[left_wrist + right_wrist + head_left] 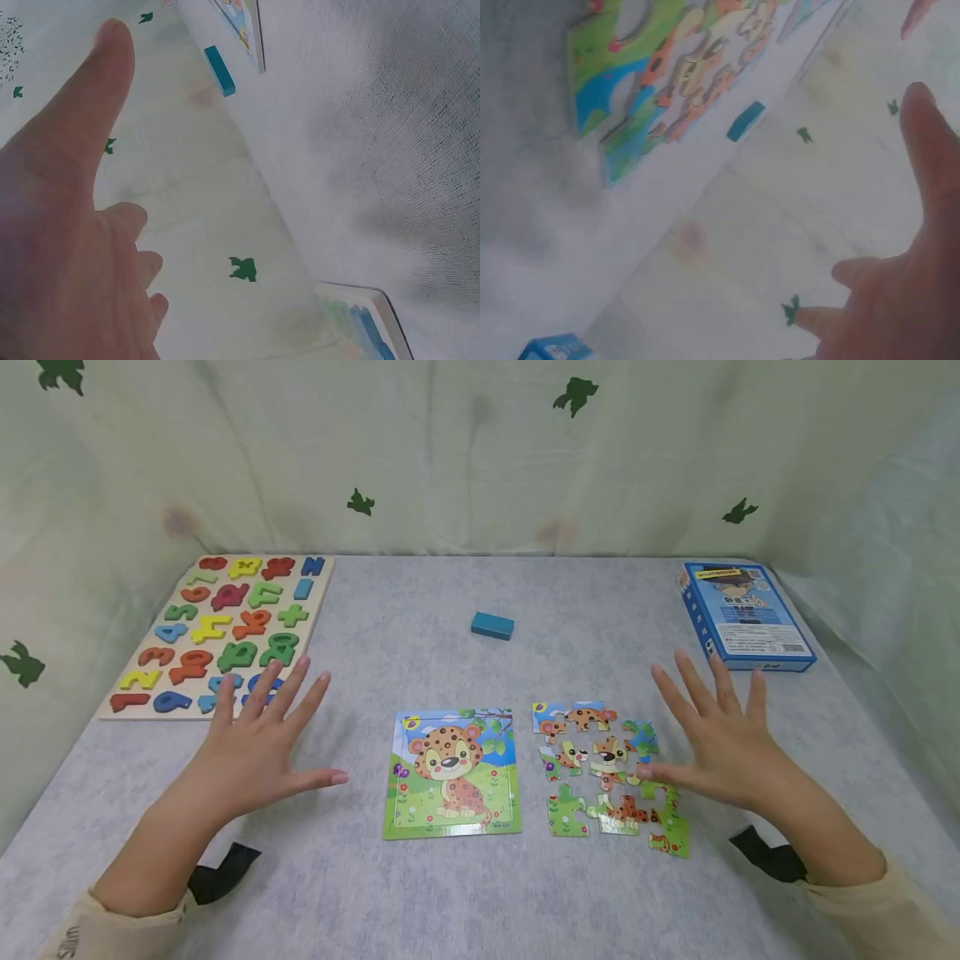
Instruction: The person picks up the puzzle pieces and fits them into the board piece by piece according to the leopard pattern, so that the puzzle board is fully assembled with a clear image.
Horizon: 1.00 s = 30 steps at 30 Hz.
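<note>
My left hand [258, 756] is held over the table with its fingers spread, overlapping the near edge of a wooden number board [324, 602] in the head view. My right hand [723, 747] is spread the same way, its thumb overlapping the right side of the loose jigsaw pieces [618, 810]. Neither hand holds anything. Between them lies a square puzzle tray [452, 832] printed with a cartoon leopard cub. Several pieces with parts of a similar leopard picture lie to its right, set slightly apart in rough rows.
A small teal block [492, 626] lies behind the puzzle tray. At the back right is a blue printed box [750, 618]. A pale curtain [465, 460] with green leaf shapes hangs along the table's back edge. Black straps [225, 872] show at both wrists.
</note>
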Each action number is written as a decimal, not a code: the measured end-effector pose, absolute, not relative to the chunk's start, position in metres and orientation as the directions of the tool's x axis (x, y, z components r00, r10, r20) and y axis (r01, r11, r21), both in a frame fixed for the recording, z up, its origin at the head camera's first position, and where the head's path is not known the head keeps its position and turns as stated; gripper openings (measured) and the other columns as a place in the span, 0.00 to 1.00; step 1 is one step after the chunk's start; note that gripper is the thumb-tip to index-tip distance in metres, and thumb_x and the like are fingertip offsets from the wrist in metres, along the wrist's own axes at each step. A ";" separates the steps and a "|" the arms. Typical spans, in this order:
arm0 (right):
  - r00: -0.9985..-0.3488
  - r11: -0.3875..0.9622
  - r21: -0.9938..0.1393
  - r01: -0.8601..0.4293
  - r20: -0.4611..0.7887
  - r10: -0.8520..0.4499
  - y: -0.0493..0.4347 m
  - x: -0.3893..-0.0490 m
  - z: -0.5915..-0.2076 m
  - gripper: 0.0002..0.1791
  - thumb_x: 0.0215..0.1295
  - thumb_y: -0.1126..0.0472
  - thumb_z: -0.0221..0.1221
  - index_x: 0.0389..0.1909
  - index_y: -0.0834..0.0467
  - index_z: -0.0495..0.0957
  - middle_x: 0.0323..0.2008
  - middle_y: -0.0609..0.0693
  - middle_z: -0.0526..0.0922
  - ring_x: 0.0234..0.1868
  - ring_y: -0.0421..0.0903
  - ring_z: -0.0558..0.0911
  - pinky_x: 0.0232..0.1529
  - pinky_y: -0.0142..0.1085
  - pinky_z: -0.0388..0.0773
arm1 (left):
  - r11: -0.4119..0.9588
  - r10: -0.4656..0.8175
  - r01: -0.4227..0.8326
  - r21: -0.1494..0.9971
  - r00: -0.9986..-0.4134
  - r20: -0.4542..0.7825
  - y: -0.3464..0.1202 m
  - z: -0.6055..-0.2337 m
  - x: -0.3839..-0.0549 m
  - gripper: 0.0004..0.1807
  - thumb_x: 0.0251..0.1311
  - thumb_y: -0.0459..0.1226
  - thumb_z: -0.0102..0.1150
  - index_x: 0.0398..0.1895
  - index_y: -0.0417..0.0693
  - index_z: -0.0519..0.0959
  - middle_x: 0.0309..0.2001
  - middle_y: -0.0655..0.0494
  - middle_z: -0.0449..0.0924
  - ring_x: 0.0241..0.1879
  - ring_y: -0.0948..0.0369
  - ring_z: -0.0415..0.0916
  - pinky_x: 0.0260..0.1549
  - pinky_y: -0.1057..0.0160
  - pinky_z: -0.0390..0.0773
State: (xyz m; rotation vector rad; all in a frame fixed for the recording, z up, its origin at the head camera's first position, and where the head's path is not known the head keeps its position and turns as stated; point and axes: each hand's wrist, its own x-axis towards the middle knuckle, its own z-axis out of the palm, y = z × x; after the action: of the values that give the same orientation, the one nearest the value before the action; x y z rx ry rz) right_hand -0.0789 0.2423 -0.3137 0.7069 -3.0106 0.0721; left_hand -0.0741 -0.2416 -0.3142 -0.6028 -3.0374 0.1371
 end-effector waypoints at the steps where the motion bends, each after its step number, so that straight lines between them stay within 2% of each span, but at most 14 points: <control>1: -0.886 0.886 -0.047 -0.461 0.079 -0.457 0.241 -0.080 -0.313 0.63 0.43 0.28 0.57 0.70 0.49 0.29 0.69 0.54 0.26 0.65 0.59 0.23 0.52 0.61 0.17 | 0.915 0.398 0.394 -0.087 -0.917 0.035 -0.242 -0.315 -0.074 0.61 0.37 0.74 0.46 0.71 0.53 0.38 0.70 0.48 0.30 0.66 0.52 0.19 0.54 0.43 0.16; 5: -0.841 0.826 -0.165 -0.538 0.176 -0.512 0.232 -0.088 -0.309 0.64 0.40 0.35 0.65 0.70 0.51 0.34 0.69 0.55 0.32 0.66 0.59 0.28 0.57 0.58 0.21 | 0.876 0.483 0.479 -0.055 -0.870 0.102 -0.240 -0.319 -0.074 0.61 0.38 0.71 0.52 0.71 0.54 0.38 0.70 0.50 0.32 0.67 0.52 0.23 0.58 0.44 0.23; 8: -0.827 0.761 -0.325 -0.562 0.209 -0.521 0.222 -0.094 -0.307 0.63 0.40 0.43 0.69 0.70 0.51 0.36 0.69 0.54 0.35 0.67 0.56 0.30 0.59 0.60 0.29 | 0.845 0.533 0.534 -0.038 -0.834 0.145 -0.235 -0.324 -0.074 0.60 0.39 0.70 0.53 0.71 0.54 0.39 0.70 0.50 0.33 0.67 0.51 0.28 0.59 0.44 0.29; 12: -0.842 0.668 -0.533 -0.520 0.188 -0.505 0.206 -0.102 -0.310 0.59 0.46 0.49 0.68 0.70 0.49 0.37 0.69 0.51 0.37 0.68 0.52 0.34 0.56 0.63 0.43 | 0.813 0.574 0.583 -0.005 -0.799 0.178 -0.224 -0.332 -0.073 0.59 0.40 0.70 0.52 0.71 0.53 0.39 0.70 0.50 0.34 0.67 0.49 0.33 0.60 0.44 0.32; 15: -0.851 0.608 -0.633 -0.480 0.168 -0.497 0.193 -0.107 -0.317 0.54 0.51 0.53 0.66 0.70 0.48 0.39 0.69 0.50 0.40 0.68 0.52 0.40 0.55 0.63 0.49 | 0.788 0.599 0.614 0.043 -0.781 0.179 -0.215 -0.339 -0.072 0.58 0.41 0.70 0.51 0.71 0.51 0.42 0.70 0.50 0.37 0.67 0.48 0.36 0.61 0.46 0.35; 22: -0.854 0.517 -0.754 -0.405 0.110 -0.509 0.172 -0.118 -0.342 0.44 0.55 0.56 0.62 0.69 0.53 0.48 0.67 0.51 0.51 0.64 0.52 0.55 0.56 0.54 0.58 | 0.773 0.598 0.591 0.231 -0.800 0.045 -0.202 -0.353 -0.066 0.58 0.41 0.68 0.54 0.70 0.49 0.45 0.69 0.49 0.43 0.66 0.50 0.42 0.60 0.50 0.49; 30: -0.867 0.473 -0.833 -0.287 0.016 -0.498 0.175 -0.128 -0.367 0.34 0.57 0.59 0.60 0.64 0.59 0.59 0.59 0.55 0.64 0.51 0.53 0.72 0.44 0.44 0.73 | 0.751 0.589 0.525 0.401 -0.807 -0.047 -0.201 -0.368 -0.067 0.54 0.45 0.64 0.55 0.68 0.41 0.51 0.68 0.47 0.48 0.65 0.50 0.48 0.59 0.52 0.55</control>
State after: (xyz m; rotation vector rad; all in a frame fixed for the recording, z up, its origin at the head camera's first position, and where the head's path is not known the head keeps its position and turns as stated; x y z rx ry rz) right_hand -0.1283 0.1754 -0.3669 0.7827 -2.8875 1.5566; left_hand -0.0674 -0.2014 -0.3684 -0.9932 -3.0978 -0.6245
